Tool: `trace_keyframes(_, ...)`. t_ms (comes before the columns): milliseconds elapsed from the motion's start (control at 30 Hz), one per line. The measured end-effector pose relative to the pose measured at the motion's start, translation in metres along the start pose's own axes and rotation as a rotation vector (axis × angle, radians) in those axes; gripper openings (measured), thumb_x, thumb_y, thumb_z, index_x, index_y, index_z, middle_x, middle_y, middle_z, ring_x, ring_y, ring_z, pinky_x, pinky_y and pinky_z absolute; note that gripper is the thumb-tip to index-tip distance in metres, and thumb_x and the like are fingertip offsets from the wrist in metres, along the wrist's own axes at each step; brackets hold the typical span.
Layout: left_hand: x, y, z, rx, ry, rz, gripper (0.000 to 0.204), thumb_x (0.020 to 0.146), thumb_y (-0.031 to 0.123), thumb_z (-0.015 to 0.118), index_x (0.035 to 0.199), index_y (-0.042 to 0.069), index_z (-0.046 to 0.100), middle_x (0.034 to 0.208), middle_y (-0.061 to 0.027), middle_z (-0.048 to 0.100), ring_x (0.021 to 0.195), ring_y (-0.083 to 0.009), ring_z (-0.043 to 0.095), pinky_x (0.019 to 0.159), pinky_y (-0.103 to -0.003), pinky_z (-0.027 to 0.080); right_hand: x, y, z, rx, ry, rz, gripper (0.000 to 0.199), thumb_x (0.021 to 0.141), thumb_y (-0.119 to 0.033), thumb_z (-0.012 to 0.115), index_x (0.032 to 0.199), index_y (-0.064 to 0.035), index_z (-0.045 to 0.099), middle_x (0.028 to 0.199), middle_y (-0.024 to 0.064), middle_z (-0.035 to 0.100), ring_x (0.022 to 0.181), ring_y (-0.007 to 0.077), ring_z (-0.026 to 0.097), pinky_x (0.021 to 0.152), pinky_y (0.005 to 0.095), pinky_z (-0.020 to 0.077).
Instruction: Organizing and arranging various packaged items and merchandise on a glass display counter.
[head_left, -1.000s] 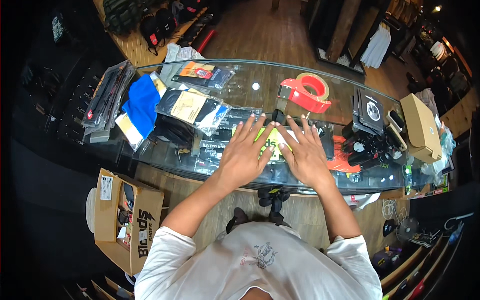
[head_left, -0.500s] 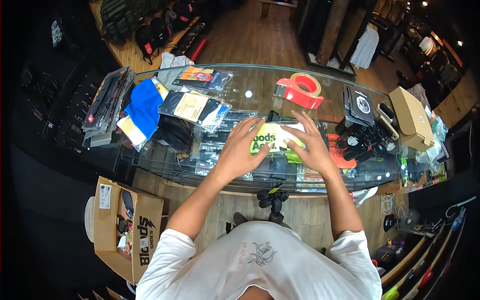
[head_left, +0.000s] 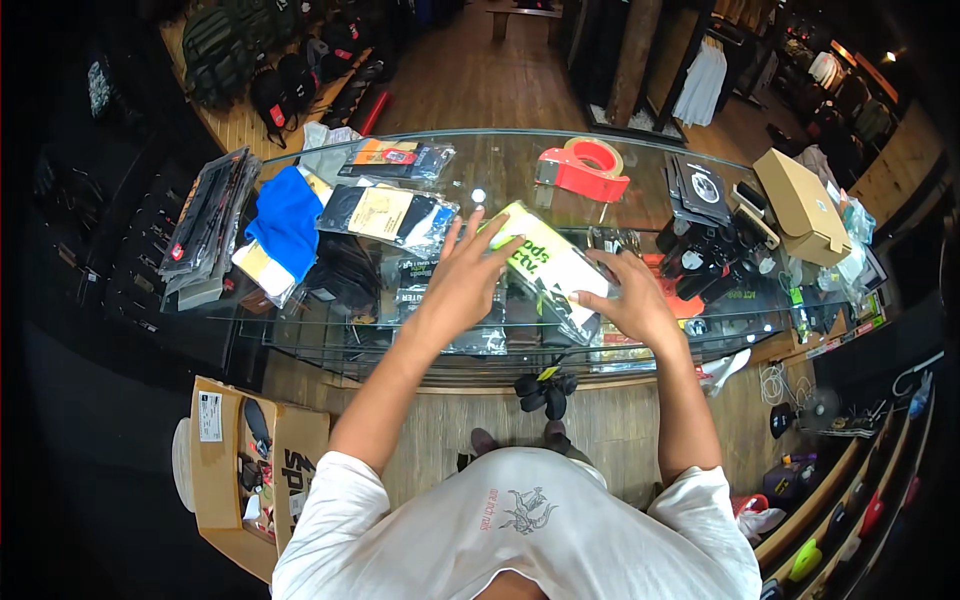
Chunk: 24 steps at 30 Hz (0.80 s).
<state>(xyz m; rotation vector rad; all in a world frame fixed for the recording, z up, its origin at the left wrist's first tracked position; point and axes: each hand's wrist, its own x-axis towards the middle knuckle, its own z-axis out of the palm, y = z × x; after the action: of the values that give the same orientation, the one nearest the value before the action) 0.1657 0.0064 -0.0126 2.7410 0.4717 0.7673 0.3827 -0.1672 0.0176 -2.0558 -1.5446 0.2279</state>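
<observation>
The spread left hand [head_left: 462, 285] partly hides the yellow-white packet [head_left: 555, 265]; I cannot tell whether the right hand [head_left: 642, 302] grips it.

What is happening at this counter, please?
A person in a white shirt has both hands on a flat yellow-green and white package at the glass counter. The left hand is at its left side, the right hand at its lower right end. Beyond them sits a red tape dispenser; a blue cloth lies to the left.

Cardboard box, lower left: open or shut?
The cardboard box is open: a dark item and other things show inside it.
</observation>
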Motion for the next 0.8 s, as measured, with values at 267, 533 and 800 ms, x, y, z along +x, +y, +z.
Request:
trace_keyframes(267,-0.009,-0.013,-0.03,0.202,0.284,-0.204,0.046,0.091,0.02,0.068,0.135,0.01,0.061,0.139,-0.0195,0.056,0.139,-0.0428,0.044,0.117,-0.056,0.031,-0.005,0.008,-0.002,-0.097,0.169,0.052,0.059,0.08,-0.039,0.083,0.123,0.0005,0.069,0.098,0.0178,0.065,0.092,0.0332,0.064,0.083,0.0418,0.0511)
trace_keyframes(533,-0.051,-0.038,-0.043,0.389,0.125,-0.367,0.062,0.092,0.037,0.07,0.144,0.008,0.054,0.153,-0.0255,0.045,0.144,-0.0489,0.037,0.121,-0.054,0.025,0.009,0.019,-0.012,-0.205,0.07,-0.058,0.074,0.077,-0.051,0.083,0.129,-0.0011,0.066,0.117,0.0206,0.064,0.108,0.039,0.06,0.095,0.048,0.0479)
trace_keyframes(800,-0.094,-0.015,-0.06,0.115,0.356,-0.335,0.037,0.083,0.0,0.063,0.118,0.008,0.071,0.129,-0.0124,0.063,0.13,-0.0385,0.055,0.109,-0.05,0.041,0.027,0.012,0.007,0.21,-0.216,-0.098,0.098,0.062,-0.038,0.095,0.141,0.0024,0.052,0.116,0.0244,0.062,0.109,0.0382,0.061,0.096,0.0428,0.049)
